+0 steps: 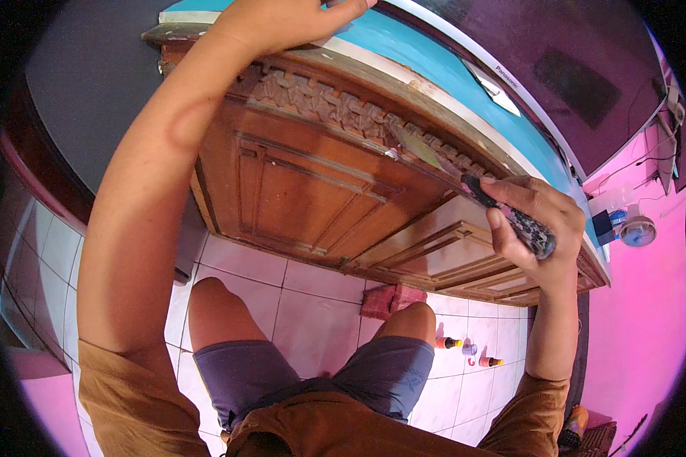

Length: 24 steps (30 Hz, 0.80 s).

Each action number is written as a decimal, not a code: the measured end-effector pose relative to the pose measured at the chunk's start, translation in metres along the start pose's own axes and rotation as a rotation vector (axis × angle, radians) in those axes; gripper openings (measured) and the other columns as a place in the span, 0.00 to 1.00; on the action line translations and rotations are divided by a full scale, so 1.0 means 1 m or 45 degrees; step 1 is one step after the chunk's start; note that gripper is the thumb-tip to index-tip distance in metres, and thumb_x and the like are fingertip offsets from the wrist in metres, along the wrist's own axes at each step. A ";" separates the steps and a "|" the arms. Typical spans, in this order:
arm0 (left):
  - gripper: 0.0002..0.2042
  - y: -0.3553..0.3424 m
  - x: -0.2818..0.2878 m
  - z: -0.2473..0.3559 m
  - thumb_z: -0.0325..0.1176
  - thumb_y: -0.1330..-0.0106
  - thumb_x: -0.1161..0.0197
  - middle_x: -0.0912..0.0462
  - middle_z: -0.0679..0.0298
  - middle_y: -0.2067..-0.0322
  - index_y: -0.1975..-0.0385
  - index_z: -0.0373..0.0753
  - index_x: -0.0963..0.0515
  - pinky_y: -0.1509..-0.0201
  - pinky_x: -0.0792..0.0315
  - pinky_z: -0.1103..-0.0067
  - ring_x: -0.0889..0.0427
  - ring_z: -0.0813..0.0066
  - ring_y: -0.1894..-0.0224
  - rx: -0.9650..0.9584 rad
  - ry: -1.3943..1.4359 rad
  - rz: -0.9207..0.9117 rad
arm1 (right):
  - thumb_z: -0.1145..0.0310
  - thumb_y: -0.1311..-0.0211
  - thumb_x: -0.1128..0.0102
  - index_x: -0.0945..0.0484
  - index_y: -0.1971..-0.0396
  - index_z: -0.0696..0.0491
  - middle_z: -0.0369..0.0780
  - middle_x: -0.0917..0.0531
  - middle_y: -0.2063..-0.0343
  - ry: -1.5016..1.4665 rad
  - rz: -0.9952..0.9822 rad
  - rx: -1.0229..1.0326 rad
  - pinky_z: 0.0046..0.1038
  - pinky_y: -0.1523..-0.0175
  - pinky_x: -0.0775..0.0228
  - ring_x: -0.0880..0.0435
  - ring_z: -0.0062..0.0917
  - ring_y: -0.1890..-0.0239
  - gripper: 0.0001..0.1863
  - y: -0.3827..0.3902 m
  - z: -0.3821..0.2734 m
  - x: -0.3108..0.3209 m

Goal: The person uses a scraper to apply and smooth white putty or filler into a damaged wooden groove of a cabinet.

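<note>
A putty knife (427, 149) is in my right hand (537, 217), whose fingers wrap around its dark, paint-spotted handle. Its flat blade points left, its tip at the carved trim (320, 103) below the cabinet's top edge. Pale marks show on the wood near the tip. My left hand (286, 24) rests on the turquoise and white cabinet top (392, 46), fingers stretched out and partly cut off by the upper frame edge. Below the trim, the brown wooden cabinet (297, 183) has panelled doors.
A television (556, 68) stands on the cabinet top. Small dark bottles with yellow caps (448, 343) and a little jar (469, 349) stand on the tiled floor (316, 316). A reddish block (381, 301) lies by the cabinet base. A small round fan-like object (637, 231) is near the pink wall (640, 305).
</note>
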State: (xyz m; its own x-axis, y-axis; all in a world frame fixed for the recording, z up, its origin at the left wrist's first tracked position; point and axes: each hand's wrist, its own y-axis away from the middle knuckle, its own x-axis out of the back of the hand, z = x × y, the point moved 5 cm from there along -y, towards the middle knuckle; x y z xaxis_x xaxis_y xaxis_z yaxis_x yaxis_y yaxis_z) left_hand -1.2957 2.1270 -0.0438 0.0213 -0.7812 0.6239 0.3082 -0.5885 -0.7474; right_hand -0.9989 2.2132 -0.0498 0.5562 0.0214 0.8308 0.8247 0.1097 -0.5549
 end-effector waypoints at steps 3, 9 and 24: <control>0.29 0.000 0.000 0.001 0.55 0.33 0.47 0.21 0.45 0.69 0.72 0.27 0.19 0.54 0.27 0.63 0.22 0.53 0.62 -0.021 -0.018 -0.003 | 0.76 0.56 0.29 0.15 0.62 0.53 0.40 0.18 0.77 0.040 -0.004 0.023 0.27 0.72 0.30 0.22 0.27 0.79 0.17 0.000 -0.001 0.000; 0.30 -0.001 -0.003 0.002 0.55 0.32 0.50 0.21 0.46 0.69 0.70 0.27 0.19 0.54 0.26 0.63 0.22 0.55 0.61 0.020 -0.069 -0.086 | 0.77 0.58 0.27 0.15 0.61 0.53 0.40 0.22 0.79 0.187 0.023 0.112 0.28 0.73 0.31 0.24 0.29 0.80 0.19 0.001 -0.022 -0.006; 0.29 0.004 -0.001 0.007 0.54 0.35 0.46 0.21 0.42 0.67 0.72 0.27 0.19 0.54 0.27 0.63 0.22 0.48 0.61 -0.012 -0.035 0.011 | 0.75 0.53 0.29 0.15 0.61 0.53 0.41 0.19 0.78 0.118 0.142 0.010 0.27 0.73 0.29 0.22 0.27 0.80 0.15 0.020 -0.005 -0.004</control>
State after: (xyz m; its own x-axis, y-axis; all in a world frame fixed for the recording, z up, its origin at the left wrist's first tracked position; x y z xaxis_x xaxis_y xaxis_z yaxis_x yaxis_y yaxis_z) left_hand -1.2882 2.1273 -0.0458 0.0499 -0.7804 0.6232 0.2986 -0.5838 -0.7550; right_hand -0.9837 2.2103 -0.0643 0.6520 -0.0580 0.7560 0.7564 0.1194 -0.6431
